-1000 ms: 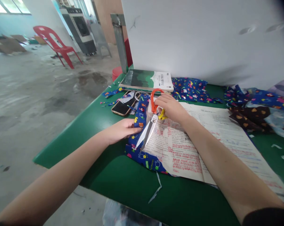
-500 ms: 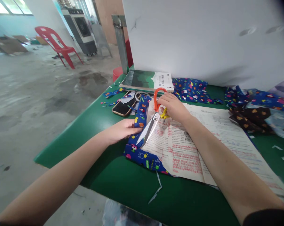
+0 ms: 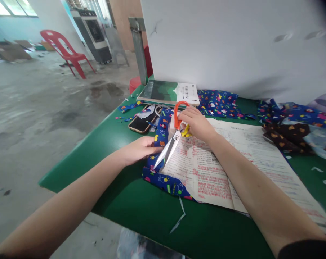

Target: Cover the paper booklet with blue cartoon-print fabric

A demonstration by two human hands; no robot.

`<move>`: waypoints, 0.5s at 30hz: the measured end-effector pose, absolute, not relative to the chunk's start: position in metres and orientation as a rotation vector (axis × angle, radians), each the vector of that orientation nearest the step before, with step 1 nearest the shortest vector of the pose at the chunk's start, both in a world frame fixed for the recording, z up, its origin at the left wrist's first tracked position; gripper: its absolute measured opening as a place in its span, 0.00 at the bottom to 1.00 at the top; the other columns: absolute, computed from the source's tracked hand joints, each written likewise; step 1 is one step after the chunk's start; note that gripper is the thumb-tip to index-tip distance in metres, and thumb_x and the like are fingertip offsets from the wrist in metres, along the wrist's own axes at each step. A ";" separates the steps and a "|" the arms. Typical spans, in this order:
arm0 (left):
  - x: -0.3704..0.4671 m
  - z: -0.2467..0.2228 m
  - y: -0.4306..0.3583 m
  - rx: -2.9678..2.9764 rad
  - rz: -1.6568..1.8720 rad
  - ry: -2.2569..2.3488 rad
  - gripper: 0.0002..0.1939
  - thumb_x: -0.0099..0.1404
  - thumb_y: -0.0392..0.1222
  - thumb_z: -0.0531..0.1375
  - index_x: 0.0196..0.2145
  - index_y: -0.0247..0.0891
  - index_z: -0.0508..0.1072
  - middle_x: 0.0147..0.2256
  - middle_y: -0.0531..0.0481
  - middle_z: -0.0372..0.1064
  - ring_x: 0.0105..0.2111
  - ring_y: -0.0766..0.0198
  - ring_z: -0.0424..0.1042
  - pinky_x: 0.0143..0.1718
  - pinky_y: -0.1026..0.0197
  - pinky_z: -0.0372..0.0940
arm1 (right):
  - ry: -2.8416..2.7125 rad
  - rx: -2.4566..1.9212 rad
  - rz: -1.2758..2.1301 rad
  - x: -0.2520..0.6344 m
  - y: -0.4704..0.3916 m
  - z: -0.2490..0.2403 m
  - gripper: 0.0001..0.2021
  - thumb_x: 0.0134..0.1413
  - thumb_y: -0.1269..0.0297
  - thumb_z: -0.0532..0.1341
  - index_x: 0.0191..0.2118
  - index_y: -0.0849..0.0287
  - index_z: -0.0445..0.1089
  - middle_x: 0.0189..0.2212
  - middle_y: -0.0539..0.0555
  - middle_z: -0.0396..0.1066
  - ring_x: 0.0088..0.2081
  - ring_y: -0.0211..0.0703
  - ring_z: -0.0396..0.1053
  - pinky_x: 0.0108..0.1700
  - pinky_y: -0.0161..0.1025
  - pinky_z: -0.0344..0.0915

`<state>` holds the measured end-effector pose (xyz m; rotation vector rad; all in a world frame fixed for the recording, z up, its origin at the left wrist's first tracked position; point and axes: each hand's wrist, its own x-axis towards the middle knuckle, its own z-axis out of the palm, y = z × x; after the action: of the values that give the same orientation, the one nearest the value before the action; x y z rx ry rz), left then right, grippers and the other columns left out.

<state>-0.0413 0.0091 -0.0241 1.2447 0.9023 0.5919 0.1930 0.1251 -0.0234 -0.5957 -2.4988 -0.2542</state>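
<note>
The right hand [image 3: 195,121], fingers closed around the handles, holds parted scissors [image 3: 176,136] over the blue cloth [image 3: 161,131]; the left hand [image 3: 139,149] pinches the cloth's edge.

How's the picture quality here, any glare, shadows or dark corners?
Head view: the windows at upper left look washed out; head view: the upper right corner is dark; head view: a soft shadow lies on the white panel; head view: the scissors look fairly sharp.

Workshop-like room; stained concrete floor [image 3: 71,111]; red chair [image 3: 75,57]; air cooler [image 3: 94,37]; green table [image 3: 108,135] with cloth scraps [image 3: 218,102]
</note>
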 end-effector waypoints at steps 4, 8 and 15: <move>-0.041 -0.023 0.009 1.273 0.590 0.908 0.16 0.61 0.47 0.62 0.45 0.38 0.72 0.43 0.47 0.73 0.40 0.60 0.72 0.46 0.55 0.64 | -2.506 -0.605 -0.272 0.192 0.124 -0.023 0.15 0.50 0.79 0.51 0.41 0.54 0.65 0.42 0.53 0.70 0.47 0.44 0.64 0.57 0.48 0.55; -0.040 -0.022 0.009 1.284 0.589 0.917 0.15 0.62 0.46 0.61 0.45 0.39 0.72 0.43 0.48 0.73 0.40 0.60 0.72 0.46 0.55 0.64 | -2.518 -0.612 -0.267 0.192 0.123 -0.023 0.15 0.50 0.78 0.51 0.41 0.54 0.65 0.42 0.52 0.70 0.47 0.44 0.64 0.56 0.47 0.56; -0.041 -0.022 0.009 1.282 0.587 0.897 0.16 0.62 0.45 0.61 0.47 0.39 0.72 0.45 0.48 0.72 0.42 0.60 0.72 0.48 0.55 0.63 | -2.522 -0.609 -0.284 0.191 0.125 -0.025 0.14 0.51 0.78 0.52 0.40 0.54 0.65 0.42 0.52 0.71 0.47 0.44 0.64 0.57 0.47 0.55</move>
<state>-0.0408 0.0094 -0.0219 1.2824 0.8972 0.5872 0.1911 0.1248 -0.0251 -0.6086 -2.5215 -0.2838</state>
